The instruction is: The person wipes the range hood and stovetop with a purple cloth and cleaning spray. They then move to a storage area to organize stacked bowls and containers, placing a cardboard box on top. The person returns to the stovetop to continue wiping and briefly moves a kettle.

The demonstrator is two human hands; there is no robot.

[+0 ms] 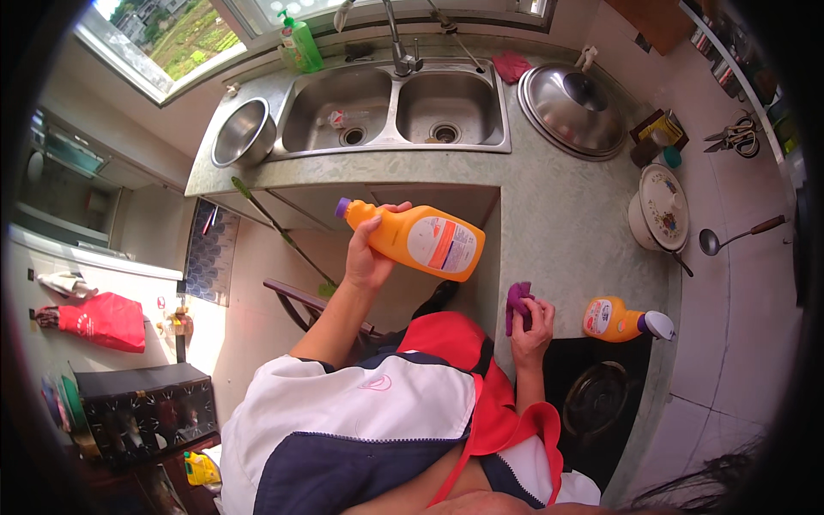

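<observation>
An orange plastic bottle (pixel 418 241) with a purple cap lies across my left hand (pixel 370 254), which grips it near the neck, tilted and held in the air in front of the counter. My right hand (pixel 533 328) rests at the counter's edge with a purple cloth (pixel 517 306) pinched in its fingers. To the right of that hand, on the counter beside the black cooktop (pixel 605 386), is a second orange bottle (pixel 608 318) with a white and purple spray head.
Behind the counter edge is a double steel sink (pixel 338 106) holding a clear plastic bottle (pixel 344 118). A steel bowl (pixel 241 134) stands left of it; a large domed lid (pixel 573 106) and a lidded enamel pot (pixel 663 206) are on the right. A green-headed stick (pixel 277 225) leans near the cabinet.
</observation>
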